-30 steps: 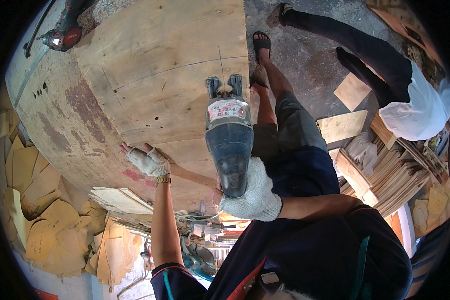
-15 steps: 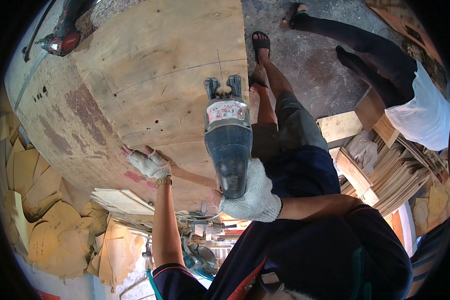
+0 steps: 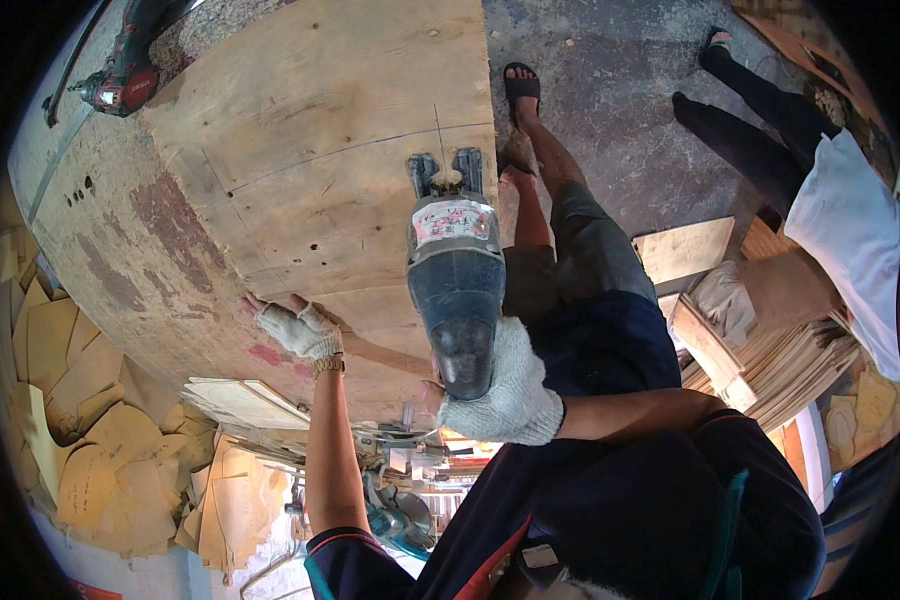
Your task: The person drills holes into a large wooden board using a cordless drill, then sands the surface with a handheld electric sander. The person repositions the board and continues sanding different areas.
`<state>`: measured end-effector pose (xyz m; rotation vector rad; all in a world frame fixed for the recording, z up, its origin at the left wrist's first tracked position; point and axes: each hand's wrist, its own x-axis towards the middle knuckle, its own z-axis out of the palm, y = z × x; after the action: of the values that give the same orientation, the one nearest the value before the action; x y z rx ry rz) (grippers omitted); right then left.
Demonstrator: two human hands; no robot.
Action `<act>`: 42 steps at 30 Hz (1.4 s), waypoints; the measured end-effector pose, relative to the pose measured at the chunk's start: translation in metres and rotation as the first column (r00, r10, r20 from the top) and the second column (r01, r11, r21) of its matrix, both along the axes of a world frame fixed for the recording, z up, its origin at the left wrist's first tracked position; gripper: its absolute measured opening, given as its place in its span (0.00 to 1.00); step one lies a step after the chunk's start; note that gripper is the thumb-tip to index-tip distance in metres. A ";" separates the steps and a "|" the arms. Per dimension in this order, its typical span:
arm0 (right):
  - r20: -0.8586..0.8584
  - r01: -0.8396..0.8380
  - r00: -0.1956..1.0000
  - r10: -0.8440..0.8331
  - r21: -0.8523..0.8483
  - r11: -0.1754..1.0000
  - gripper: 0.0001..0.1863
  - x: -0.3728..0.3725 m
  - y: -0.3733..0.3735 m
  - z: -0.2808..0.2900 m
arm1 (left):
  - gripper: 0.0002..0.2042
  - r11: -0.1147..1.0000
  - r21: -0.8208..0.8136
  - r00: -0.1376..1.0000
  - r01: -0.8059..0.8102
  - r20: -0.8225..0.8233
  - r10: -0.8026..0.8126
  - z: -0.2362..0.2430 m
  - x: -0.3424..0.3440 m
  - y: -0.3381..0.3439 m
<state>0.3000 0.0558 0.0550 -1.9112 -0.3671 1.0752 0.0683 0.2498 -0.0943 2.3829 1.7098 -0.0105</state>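
Note:
My right hand (image 3: 500,385), in a white fingerless knitted glove, grips a jigsaw (image 3: 455,300) with a dark body and a worn label on top. The jigsaw's base rests on a plywood sheet (image 3: 360,70) near its right edge, where pencil lines cross. My left hand (image 3: 295,328), gloved the same way and wearing a metal watch at the wrist, lies on the plywood with fingers spread. The underside of the jigsaw and its blade are hidden.
A red-and-black power tool (image 3: 130,80) lies top left. Yellow cut templates (image 3: 90,460) pile at left, a mitre saw (image 3: 400,515) stands below. At right are stacked boards (image 3: 790,370), a loose plywood piece (image 3: 682,250) and a co-worker (image 3: 835,230) in a white top.
The co-worker has shifted right and toward the stacked boards, and a brown board has appeared by them. The jigsaw has edged very slightly left; my hands are nearly still.

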 end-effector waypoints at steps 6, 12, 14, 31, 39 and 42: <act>0.087 0.006 0.996 -0.005 -0.014 1.000 0.29 -0.001 0.002 0.001 | 0.38 1.000 0.002 1.000 -0.002 0.008 0.002 0.001 0.001 0.000; 0.026 -0.012 1.000 0.012 -0.014 1.000 0.29 -0.001 0.001 -0.001 | 0.37 1.000 0.015 1.000 0.015 -0.014 -0.015 0.000 -0.001 0.000; 0.018 -0.013 1.000 0.013 0.003 1.000 0.30 0.001 0.003 -0.001 | 0.36 1.000 0.012 1.000 0.010 -0.009 -0.009 -0.001 -0.001 0.001; 0.062 -0.032 0.998 0.032 0.000 0.999 0.31 0.008 0.009 0.004 | 0.38 1.000 0.020 0.999 0.018 -0.029 -0.018 0.001 -0.001 0.000; 0.011 -0.066 0.998 0.066 -0.031 0.997 0.26 0.010 0.007 0.004 | 0.40 1.000 0.026 1.000 0.000 -0.010 0.000 -0.002 -0.002 -0.001; -0.009 -0.064 0.998 0.064 -0.070 0.996 0.25 0.012 0.007 0.005 | 0.39 1.000 0.022 1.000 0.015 -0.018 -0.015 0.001 0.001 0.000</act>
<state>0.3118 0.0631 0.0600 -1.9685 -0.3939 1.1498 0.0690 0.2503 -0.0937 2.4183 1.7087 -0.0157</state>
